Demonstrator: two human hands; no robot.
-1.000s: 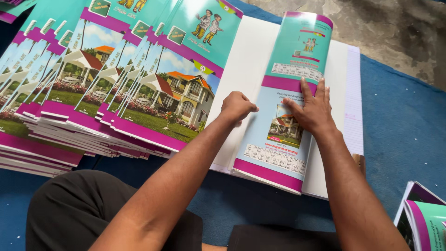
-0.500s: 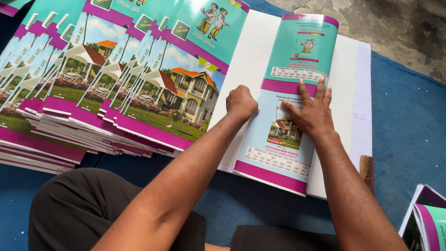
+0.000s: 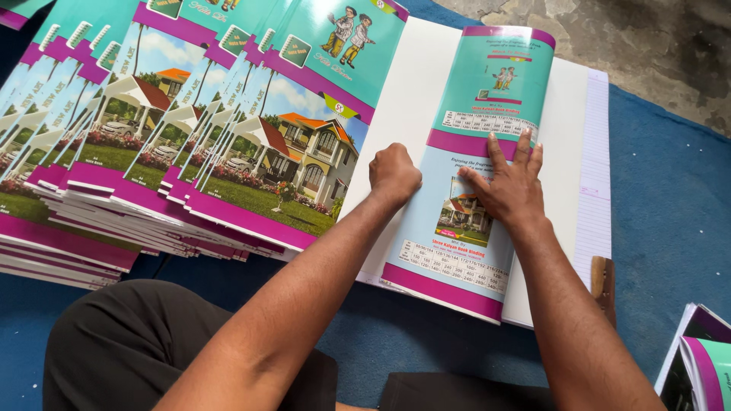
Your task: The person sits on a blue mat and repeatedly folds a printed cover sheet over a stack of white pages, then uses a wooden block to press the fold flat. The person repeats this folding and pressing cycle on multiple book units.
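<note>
Here, left hand (image 3: 394, 173) clenched, right hand (image 3: 512, 183) flat and released, both on glossy folded cover (image 3: 472, 190).

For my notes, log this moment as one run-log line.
left hand: fist pressing cover fold | right hand: flat on cover | under: white pages | left: fanned notebook stack

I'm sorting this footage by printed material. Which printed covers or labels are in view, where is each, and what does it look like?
Folded cover sheet: centre right, under both hands; teal and pale blue panels, magenta bands, small house picture.
White paper stack: beneath that cover; plain white, ruled right edge.
Fanned notebook pile: left; teal tops, house-and-lawn pictures, magenta edges.
Loose booklets: bottom right corner; teal and magenta, partly cut off.
</note>
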